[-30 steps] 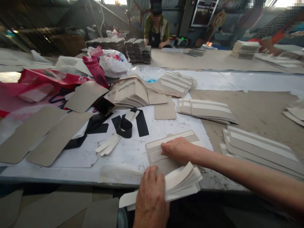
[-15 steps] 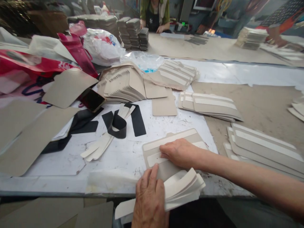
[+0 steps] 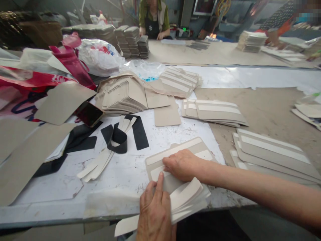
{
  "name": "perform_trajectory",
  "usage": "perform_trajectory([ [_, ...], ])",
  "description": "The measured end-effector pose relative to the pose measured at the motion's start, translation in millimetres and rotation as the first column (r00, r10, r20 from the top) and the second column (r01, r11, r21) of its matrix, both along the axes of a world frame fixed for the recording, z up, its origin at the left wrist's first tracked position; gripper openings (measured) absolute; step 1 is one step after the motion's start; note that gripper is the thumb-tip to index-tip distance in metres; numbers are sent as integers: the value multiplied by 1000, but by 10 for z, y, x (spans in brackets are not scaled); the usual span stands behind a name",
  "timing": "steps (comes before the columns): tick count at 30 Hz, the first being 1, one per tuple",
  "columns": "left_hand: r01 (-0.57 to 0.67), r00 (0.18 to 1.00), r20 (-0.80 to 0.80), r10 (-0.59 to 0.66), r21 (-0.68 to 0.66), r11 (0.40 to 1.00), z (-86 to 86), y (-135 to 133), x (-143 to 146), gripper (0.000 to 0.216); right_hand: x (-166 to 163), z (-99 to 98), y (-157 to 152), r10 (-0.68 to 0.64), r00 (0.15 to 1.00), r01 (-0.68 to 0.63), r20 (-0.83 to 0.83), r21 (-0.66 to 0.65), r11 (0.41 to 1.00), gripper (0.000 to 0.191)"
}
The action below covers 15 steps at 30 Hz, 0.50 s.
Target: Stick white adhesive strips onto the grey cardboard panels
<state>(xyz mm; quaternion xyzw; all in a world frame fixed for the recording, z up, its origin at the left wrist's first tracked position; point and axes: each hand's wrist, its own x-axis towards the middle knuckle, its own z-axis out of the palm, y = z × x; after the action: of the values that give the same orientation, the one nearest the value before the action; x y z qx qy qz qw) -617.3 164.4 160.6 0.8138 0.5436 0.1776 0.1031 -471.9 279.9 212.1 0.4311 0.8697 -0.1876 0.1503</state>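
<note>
A beige panel (image 3: 179,147) with pale strips across it lies on the table in front of me. My right hand (image 3: 182,164) rests on this panel with its fingers curled over the lower white strip (image 3: 156,175); whatever the fingertips hold is hidden. Below it, my left hand (image 3: 155,209) is closed around a bundle of loose white strips (image 3: 188,197) that fan out on both sides. Its index finger reaches up and touches the panel's lower left part, close to my right thumb.
Black bands (image 3: 117,139) and more white strips (image 3: 97,164) lie to the left. Stacked beige pieces (image 3: 125,97) and a phone (image 3: 89,113) sit farther back. Striped panels (image 3: 273,150) overlap at right. Across the table are a person in an apron (image 3: 152,23) and another person's arm (image 3: 274,36).
The whole view has shifted slightly, with things appearing a little farther left. Both hands keep nearly the same place on the panel and the strip bundle.
</note>
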Motion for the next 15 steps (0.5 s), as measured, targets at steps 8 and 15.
perform_trajectory([
  [8, 62, 995, -80, -53, 116, 991, -91, -33, -10, 25, 31, -97, -44, 0, 998, 4, -62, 60, 998, 27],
  [15, 52, 997, -58, -48, 70, 996, -57, -38, -22, 26, 30, -59, -34, -13, 998, 15, -59, 23, 1000, 24],
])
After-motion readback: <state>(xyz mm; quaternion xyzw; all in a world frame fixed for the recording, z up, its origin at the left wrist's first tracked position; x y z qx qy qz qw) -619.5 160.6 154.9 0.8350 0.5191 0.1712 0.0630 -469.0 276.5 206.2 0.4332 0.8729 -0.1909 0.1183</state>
